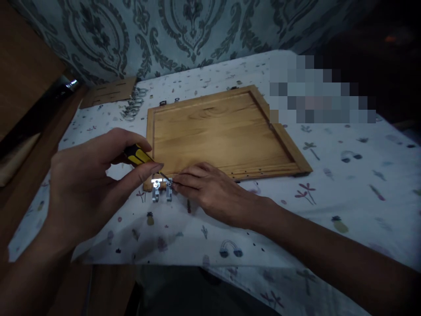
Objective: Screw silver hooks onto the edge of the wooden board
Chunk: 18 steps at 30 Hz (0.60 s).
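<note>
A wooden framed panel (213,131) lies flat on the cloth-covered table. Two shiny metal hooks, a left hook (155,188) and a right hook (169,188), sit side by side on its near edge at the left corner. My left hand (95,184) is closed around a yellow and black screwdriver (138,155), whose shaft slants down to the right hook. With fingers together, my right hand (213,191) presses on the panel's near edge, its fingertips against the right hook. Exactly how those fingertips grip the hook is hidden.
Several loose metal hooks (133,105) lie at the back left, beside a piece of cardboard (108,92). Small dark fittings (163,103) show along the panel's far edge. A patterned wall (194,30) rises behind the table, and wooden furniture (29,66) stands at left. One area at right is pixelated.
</note>
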Each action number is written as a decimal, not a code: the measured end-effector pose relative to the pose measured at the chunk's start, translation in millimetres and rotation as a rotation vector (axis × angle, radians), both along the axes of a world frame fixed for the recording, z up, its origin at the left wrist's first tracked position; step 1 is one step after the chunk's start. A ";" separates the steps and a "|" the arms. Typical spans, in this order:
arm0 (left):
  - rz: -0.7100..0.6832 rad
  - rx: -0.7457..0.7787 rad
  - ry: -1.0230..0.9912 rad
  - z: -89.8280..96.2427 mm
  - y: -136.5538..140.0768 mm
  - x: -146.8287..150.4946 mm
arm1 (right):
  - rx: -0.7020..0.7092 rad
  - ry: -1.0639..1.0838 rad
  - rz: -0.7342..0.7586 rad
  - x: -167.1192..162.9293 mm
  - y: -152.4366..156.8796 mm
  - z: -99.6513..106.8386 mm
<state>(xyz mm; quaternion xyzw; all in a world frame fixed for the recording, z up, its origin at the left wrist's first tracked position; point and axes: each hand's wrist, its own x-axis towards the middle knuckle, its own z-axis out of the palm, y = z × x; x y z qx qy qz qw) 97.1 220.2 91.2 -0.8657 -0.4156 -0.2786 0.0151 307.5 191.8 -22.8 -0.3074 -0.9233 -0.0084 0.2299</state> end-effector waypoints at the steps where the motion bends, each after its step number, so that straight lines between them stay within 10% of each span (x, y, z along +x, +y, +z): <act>1: 0.016 0.020 0.007 -0.3 -0.9 -0.4 | -0.004 -0.006 -0.003 0.2 -0.2 -0.1; 18: 0.137 -0.079 -0.051 -2.9 -18.4 -4.6 | 0.021 -0.001 0.008 1.6 1.1 -4.4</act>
